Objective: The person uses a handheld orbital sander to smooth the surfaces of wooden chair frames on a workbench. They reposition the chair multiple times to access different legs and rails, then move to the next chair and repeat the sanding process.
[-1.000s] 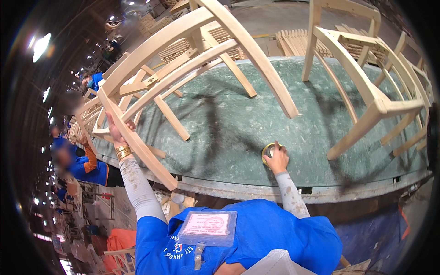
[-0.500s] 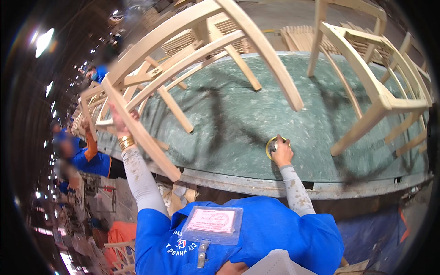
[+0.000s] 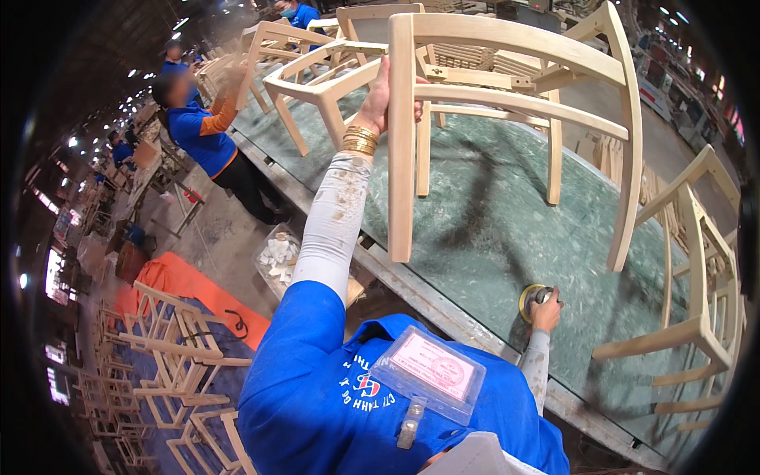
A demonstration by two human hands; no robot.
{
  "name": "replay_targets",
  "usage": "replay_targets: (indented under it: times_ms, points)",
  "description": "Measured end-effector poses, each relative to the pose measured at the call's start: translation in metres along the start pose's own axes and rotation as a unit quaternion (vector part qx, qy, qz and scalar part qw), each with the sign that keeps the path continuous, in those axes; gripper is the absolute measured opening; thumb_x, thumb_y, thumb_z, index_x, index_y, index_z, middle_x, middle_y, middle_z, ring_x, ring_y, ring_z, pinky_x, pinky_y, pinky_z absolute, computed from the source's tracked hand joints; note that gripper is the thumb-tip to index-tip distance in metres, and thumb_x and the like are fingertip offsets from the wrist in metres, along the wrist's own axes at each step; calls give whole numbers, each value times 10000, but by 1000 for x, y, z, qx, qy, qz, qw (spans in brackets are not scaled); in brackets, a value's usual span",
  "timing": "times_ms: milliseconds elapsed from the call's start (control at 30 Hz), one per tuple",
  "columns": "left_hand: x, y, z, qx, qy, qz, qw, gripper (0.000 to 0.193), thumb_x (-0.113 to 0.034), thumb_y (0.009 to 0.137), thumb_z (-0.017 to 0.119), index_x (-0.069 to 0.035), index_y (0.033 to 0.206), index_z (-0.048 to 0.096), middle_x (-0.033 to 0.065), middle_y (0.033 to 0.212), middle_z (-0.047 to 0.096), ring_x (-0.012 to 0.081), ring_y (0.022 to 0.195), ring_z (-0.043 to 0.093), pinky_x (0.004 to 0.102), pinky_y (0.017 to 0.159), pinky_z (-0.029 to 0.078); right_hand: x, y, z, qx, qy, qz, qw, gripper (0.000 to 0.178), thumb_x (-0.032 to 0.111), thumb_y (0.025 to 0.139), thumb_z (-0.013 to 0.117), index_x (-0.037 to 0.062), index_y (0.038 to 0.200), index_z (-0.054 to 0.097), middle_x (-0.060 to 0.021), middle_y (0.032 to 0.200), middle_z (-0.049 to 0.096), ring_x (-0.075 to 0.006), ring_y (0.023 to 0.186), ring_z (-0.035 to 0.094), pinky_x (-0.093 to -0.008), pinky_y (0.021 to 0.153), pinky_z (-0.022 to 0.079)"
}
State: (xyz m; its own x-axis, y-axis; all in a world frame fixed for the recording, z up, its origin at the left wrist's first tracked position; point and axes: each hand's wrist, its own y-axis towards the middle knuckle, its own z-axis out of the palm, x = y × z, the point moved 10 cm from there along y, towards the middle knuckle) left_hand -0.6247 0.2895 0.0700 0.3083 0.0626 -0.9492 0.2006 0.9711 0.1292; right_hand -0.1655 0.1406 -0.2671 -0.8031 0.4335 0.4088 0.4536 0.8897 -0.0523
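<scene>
My left hand (image 3: 378,99), with gold bangles at the wrist, is closed around a back post of a pale unfinished wooden chair frame (image 3: 514,30). The frame stands over the green worktable (image 3: 483,257), its curved top rail and lower crossbar facing me. Some of my left fingers are hidden behind the post. Lower right, near the table's front edge, my right hand (image 3: 546,313) is wrapped over a round palm sander (image 3: 526,302) with a yellow-edged pad, which rests on the tabletop.
Another chair frame (image 3: 697,328) stands at the right; more stand farther left along the table. A co-worker in blue (image 3: 202,142) handles one there. A bin of white scraps (image 3: 277,257) sits below the table edge. Several chair frames (image 3: 178,348) are stacked at lower left.
My view has swung left, showing more of the co-worker and floor. The held chair frame now looks more upright and nearer the middle. My right hand stays on the sander.
</scene>
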Motion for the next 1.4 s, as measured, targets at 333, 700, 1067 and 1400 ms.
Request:
replay_targets:
  times_ms: [333, 700, 1067, 1400]
  points:
    - [0, 0, 7, 87, -11, -9, 996, 842, -790, 785, 301, -27, 1033, 555, 104, 759, 575, 204, 699, 598, 373, 712, 535, 18, -53, 11, -26, -2, 77, 997, 804, 262, 652, 737, 246, 1359, 355, -239, 1151, 494, -443, 1003, 554, -491, 847, 471]
    - [5, 6, 8, 185, -51, 1, 981, 865, -743, 817, 306, 20, 1175, 502, 178, 902, 626, 289, 844, 631, 421, 820, 513, 226, -130, -2, 100, 467, -183, 859, 495, 445, 969, 390, 36, 1153, 598, -110, 1049, 646, -240, 983, 602, -350, 892, 431]
    - [4, 14, 1, 179, -31, 31, 983, 788, -669, 866, 342, 34, 1197, 474, 169, 955, 625, 287, 900, 635, 425, 851, 520, 317, -192, -17, 297, 700, -95, 643, 913, 691, 886, 67, -38, 1221, 504, -184, 1139, 604, -263, 1060, 579, -383, 943, 420]
    - [11, -1, -1, 181, 64, 18, 981, 696, -607, 929, 271, -5, 1191, 499, 135, 933, 658, 250, 895, 649, 405, 810, 531, 319, -193, -27, 24, 507, -199, 839, 372, 314, 940, 519, 27, 1177, 524, -99, 951, 612, -138, 896, 546, -292, 814, 443]
